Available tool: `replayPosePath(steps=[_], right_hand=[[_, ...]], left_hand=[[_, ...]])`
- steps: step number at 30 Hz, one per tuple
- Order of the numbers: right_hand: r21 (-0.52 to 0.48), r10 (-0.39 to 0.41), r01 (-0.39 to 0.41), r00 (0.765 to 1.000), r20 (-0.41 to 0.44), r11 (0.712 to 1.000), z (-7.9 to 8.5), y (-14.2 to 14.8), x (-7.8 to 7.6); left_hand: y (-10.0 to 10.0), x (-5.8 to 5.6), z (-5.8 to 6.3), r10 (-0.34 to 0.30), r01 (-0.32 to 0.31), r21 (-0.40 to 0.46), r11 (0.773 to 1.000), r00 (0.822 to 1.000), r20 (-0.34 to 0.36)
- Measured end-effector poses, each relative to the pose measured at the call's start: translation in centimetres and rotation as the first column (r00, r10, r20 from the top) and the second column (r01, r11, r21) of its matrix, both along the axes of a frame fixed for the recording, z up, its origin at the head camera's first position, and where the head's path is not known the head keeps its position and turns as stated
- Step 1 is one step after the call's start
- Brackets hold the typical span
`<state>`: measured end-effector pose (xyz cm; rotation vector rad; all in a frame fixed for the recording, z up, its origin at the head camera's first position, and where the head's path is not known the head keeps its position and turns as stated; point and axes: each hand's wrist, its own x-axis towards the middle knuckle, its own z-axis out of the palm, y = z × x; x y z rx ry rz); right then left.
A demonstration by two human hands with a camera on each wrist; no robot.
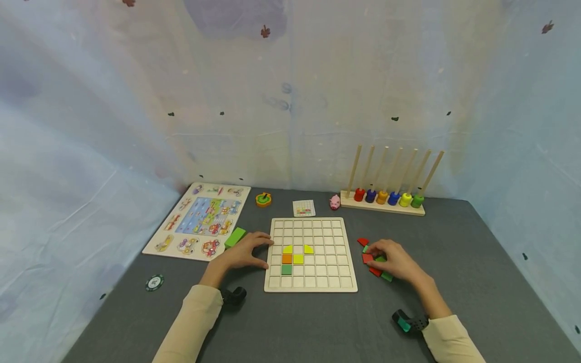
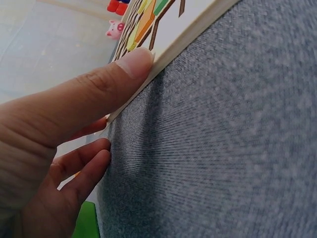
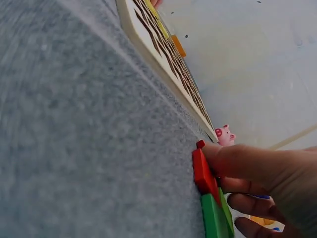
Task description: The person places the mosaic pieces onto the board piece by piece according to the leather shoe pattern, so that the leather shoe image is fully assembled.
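A pale wooden grid board lies in the middle of the table, with yellow, orange and green pieces in some cells. My left hand rests at the board's left edge, its thumb against the rim in the left wrist view. My right hand reaches over a small pile of red and green blocks to the right of the board. A red square block lies by its fingertips, with thumb and index finger apart. In the right wrist view the thumb touches a red block, beside a green block.
A small pattern card lies behind the board, near a pink pig figure. A peg stand with coloured beads stands at the back right. At left are a picture puzzle board, a green block and a poker chip.
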<state>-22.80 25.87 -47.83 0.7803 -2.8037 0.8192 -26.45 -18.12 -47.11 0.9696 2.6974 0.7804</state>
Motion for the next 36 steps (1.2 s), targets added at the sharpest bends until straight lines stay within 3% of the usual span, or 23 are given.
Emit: replayPosePath(steps=[7, 16, 24, 30, 36], right_hand=[[-0.023, 0.01, -0.012, 0.997, -0.072, 1.0, 0.5, -1.4, -0.4], [-0.078, 0.18, -0.187, 0.98, -0.091, 0.979, 1.7, -6.6, -0.4], [-0.134, 0.324, -0.344, 0.935, -0.146, 0.93, 0.5, -11.9, 0.0], [-0.145, 0.344, -0.377, 0.915, -0.212, 0.915, -0.4, -14.5, 0.4], [-0.121, 0.345, -0.38, 0.908, -0.239, 0.917, -0.9, -15.3, 0.6]], left_hand=[[0.0, -0.1, -0.1, 0.003, -0.003, -0.003, 1.0, 1.0, 0.004], [-0.2, -0.2, -0.3, -0.005, 0.005, 0.003, 1.0, 1.0, -0.017], [-0.3, -0.1, -0.6, -0.043, 0.045, 0.036, 0.998, 0.997, -0.071], [-0.1, 0.0, -0.2, -0.032, 0.033, 0.016, 0.999, 0.999, -0.02], [-0.1, 0.0, -0.1, -0.028, 0.028, 0.013, 1.0, 0.999, -0.019]])
